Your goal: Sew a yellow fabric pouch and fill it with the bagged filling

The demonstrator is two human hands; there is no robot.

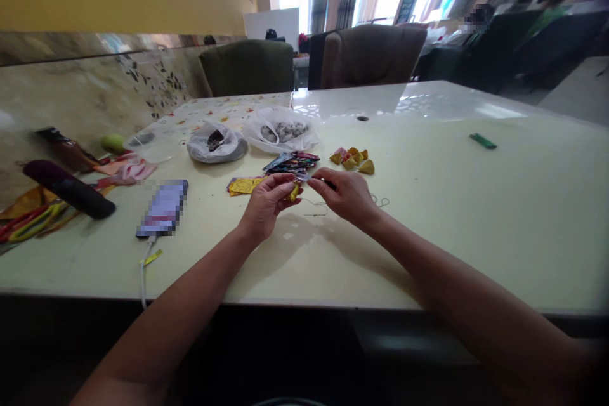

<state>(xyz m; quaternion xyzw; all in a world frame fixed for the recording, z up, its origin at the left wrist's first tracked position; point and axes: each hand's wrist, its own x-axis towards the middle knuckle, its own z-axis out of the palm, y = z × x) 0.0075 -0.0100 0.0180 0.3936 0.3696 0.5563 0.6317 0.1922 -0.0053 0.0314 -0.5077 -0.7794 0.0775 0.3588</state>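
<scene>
My left hand (269, 203) is closed, pinching a small yellow cloth piece (294, 191) between thumb and fingers. Close beside it, my right hand (345, 193) is closed around a small tool with a dark handle and a pale, shiny end (304, 177). That end meets the top of the yellow piece; its exact kind is too small to make out. Thin thread (318, 205) trails on the table below the hands. Just beyond them lie a pile of dark patterned cloth pieces (291, 163), flat yellow printed cloth (243, 186) and several small yellow folded pouches (353, 159).
Two white plastic bags stand behind: one with dark bits (216, 143), one with grey fluffy stuffing (283, 130). A phone (163, 208) on a white cable lies left, near a dark cylinder (69, 189). A green object (483, 141) rests far right. Chairs (373, 57) stand beyond the table.
</scene>
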